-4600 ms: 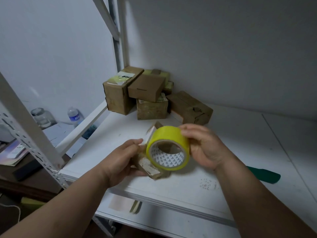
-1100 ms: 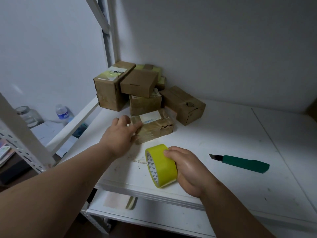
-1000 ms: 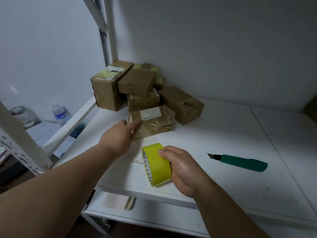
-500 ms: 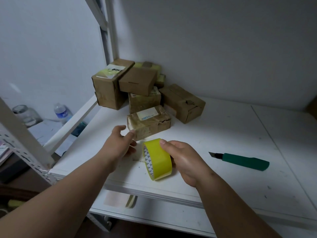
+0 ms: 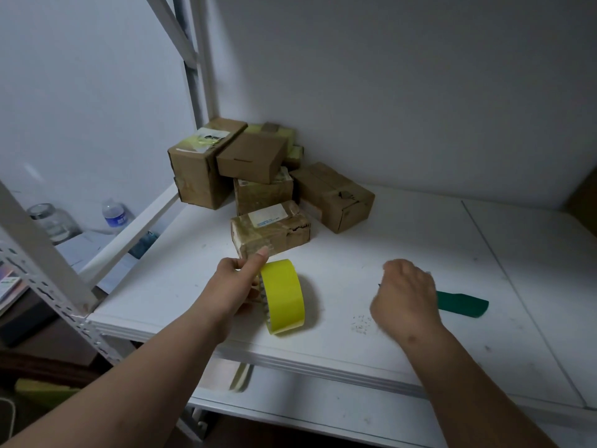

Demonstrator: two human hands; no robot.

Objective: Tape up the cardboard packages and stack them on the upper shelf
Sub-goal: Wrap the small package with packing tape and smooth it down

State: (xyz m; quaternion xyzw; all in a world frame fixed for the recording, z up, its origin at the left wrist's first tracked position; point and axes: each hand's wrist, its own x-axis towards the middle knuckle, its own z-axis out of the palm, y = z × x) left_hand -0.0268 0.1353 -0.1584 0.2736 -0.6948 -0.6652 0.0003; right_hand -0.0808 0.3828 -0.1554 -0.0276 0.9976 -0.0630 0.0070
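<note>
A white shelf (image 5: 403, 270) carries a heap of cardboard boxes (image 5: 258, 169) in its far left corner, one labelled box (image 5: 270, 229) lying just in front of them, a yellow tape roll (image 5: 284, 295) standing on edge near the front, and a green utility knife (image 5: 462, 303) lying at centre right.

You see a glossy yellow tape roll (image 5: 284, 294) at centre, on a matt white shelf (image 5: 403, 253) with scuffs. Above it, the brown cardboard package (image 5: 271, 229), creased and torn, carries a paper label under shiny film. At right, the green knife (image 5: 462, 304) handle looks like matt plastic.
</note>
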